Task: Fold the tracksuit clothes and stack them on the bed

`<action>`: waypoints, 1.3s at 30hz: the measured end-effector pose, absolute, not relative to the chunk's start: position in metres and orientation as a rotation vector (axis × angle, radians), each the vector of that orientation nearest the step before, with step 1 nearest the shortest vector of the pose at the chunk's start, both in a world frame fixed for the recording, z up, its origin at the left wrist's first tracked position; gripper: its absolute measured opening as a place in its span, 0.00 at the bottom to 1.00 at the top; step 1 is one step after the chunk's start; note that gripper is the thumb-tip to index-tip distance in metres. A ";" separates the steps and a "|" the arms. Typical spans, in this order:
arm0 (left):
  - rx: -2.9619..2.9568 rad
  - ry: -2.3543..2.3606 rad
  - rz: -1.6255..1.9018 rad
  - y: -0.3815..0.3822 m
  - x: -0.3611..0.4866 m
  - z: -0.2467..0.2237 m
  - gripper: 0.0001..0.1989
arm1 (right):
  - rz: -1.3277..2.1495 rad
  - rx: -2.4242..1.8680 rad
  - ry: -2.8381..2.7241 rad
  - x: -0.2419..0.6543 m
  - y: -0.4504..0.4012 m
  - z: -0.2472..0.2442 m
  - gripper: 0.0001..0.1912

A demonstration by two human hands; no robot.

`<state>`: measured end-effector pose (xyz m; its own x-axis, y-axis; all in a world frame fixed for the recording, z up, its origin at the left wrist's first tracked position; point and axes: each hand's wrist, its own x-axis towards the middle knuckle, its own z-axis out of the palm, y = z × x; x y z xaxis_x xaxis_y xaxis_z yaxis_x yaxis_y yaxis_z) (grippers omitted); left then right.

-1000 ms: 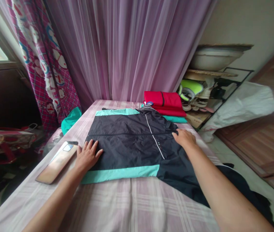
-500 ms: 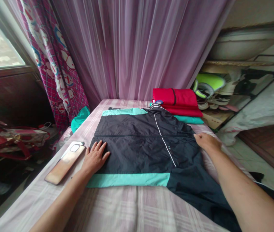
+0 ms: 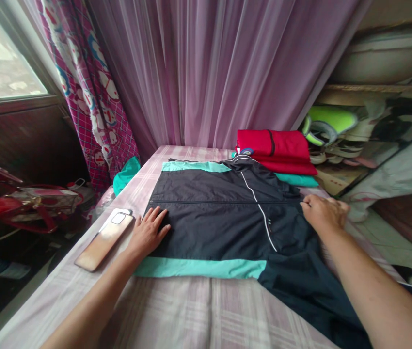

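Observation:
A dark jacket [image 3: 206,218] with mint bands and white piping lies spread on a checked cloth, its zip running left to right. My left hand [image 3: 150,230] rests flat on the jacket's hem at the left, fingers spread. At the collar end on the right, my right hand [image 3: 324,213] is closed, its fingers pinching the jacket's edge by the zip line. One dark sleeve [image 3: 311,295] stretches toward the lower right, partly behind my right forearm.
Two phones, the nearer one gold [image 3: 104,242], lie left of my left hand. Folded red clothing [image 3: 289,152] on teal cloth [image 3: 296,180] sits at the back right. Shoe shelves [image 3: 384,89] stand right; a purple curtain [image 3: 198,72] hangs behind.
The whole view has shifted, so things appear slightly further right. Both hands keep their places on the jacket, and the cloth near my right hand looks drawn a little straighter.

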<state>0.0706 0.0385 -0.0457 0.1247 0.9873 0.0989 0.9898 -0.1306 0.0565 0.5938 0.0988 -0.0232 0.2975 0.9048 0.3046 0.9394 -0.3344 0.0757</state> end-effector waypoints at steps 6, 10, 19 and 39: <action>-2.388 -2.014 -0.342 0.049 0.056 -0.052 0.28 | -0.046 -2.665 -1.593 0.599 0.110 -0.030 0.15; -2.246 -2.170 -0.371 0.075 0.041 -0.036 0.27 | 0.035 -2.647 -1.553 0.598 0.119 -0.027 0.16; -2.077 -2.624 0.014 0.186 0.042 0.006 0.31 | -0.181 -2.574 -1.663 0.613 0.122 -0.034 0.24; -1.937 -2.488 -0.307 0.212 0.021 -0.007 0.31 | -0.039 -2.551 -1.792 0.540 0.152 -0.028 0.26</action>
<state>0.0205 0.2119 -0.0072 -0.2519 0.9628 0.0977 0.9577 0.2335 0.1681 0.5397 0.1516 -0.0282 0.3391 0.9401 0.0342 0.9407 -0.3391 -0.0051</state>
